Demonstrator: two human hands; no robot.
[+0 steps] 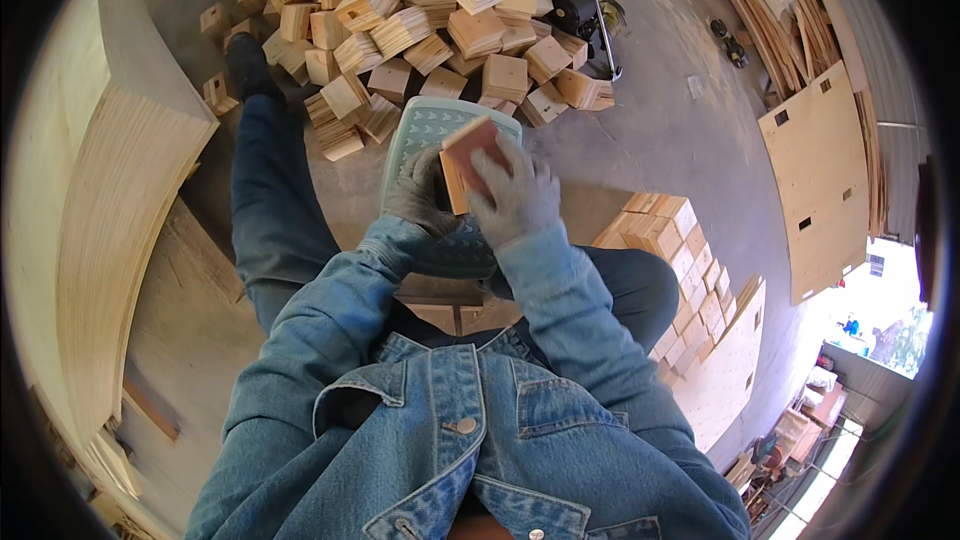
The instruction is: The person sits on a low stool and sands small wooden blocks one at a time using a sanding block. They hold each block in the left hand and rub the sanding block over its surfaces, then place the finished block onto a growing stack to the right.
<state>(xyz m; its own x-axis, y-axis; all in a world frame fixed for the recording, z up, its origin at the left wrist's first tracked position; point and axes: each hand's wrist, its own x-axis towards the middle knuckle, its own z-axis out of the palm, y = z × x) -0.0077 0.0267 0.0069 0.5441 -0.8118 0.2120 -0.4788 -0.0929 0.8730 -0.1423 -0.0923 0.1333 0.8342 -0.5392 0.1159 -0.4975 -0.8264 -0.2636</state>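
In front of me, above a pale green plastic stool with a patterned top, I hold a small wooden block. My left hand, in a grey glove, grips the block from its left side. Over the block's upper face lies a reddish-brown flat piece that looks like sandpaper. My right hand, gloved too, presses its fingers onto this piece and curls round its right edge. Whether the piece is loose or fixed to the block I cannot tell.
Beyond the stool lies a heap of loose wooden blocks, with a dark power tool to its right. Neatly stacked blocks stand by my right knee. Tall plywood sheets rise at left; more panels lean at right.
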